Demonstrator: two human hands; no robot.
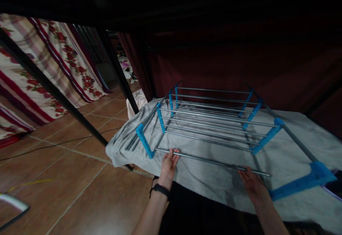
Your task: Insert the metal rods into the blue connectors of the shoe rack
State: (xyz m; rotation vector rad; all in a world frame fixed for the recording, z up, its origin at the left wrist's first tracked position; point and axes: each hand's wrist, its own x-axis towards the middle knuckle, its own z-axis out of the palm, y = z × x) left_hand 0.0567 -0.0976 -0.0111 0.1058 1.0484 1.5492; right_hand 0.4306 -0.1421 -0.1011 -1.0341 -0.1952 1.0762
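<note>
A metal rod runs across the near side of a rack made of grey tubes and blue plastic brackets. My left hand pinches this rod near its left end, which meets a blue bracket. Toward the other end, my right hand has its fingers and thumb against the rod from below. The rod's right tip looks apart from the large near-right blue bracket. Behind it, several crossbars span between the rack's two sides. The rack lies on a grey blanket.
Several loose rods lie on the blanket at the left. Dark posts rise beside the bed, with a dark surface low overhead. Floral curtains hang over the tiled floor, where a black cable runs. A maroon cloth covers the back.
</note>
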